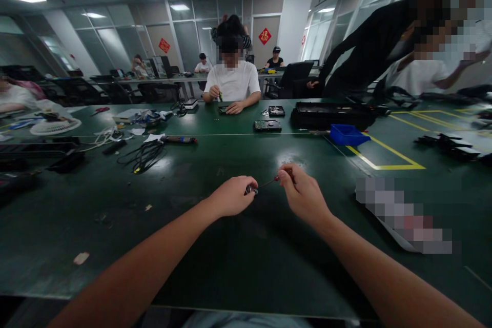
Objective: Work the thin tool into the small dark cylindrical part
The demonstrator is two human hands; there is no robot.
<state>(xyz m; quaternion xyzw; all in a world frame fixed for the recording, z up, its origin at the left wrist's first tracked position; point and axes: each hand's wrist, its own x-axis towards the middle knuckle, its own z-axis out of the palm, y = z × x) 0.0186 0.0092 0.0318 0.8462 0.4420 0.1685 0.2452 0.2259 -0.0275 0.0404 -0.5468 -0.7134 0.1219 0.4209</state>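
Above the green table my left hand (232, 196) is closed around a small dark, shiny metallic piece (251, 190), mostly hidden by the fingers. My right hand (303, 192) grips a screwdriver (268, 183) by its reddish handle, between thumb and fingers. Its thin shaft points left, with the tip at or close to the piece in my left hand. Whether the tip touches it I cannot tell.
Across the green table (215, 266) a person in a white shirt (232, 82) works on a small device. Hard drives (268, 125), a blue bin (348, 135) and a black casing (332, 115) lie ahead. Cables (144, 156) lie left; a blurred-out flat object (400, 215) lies right.
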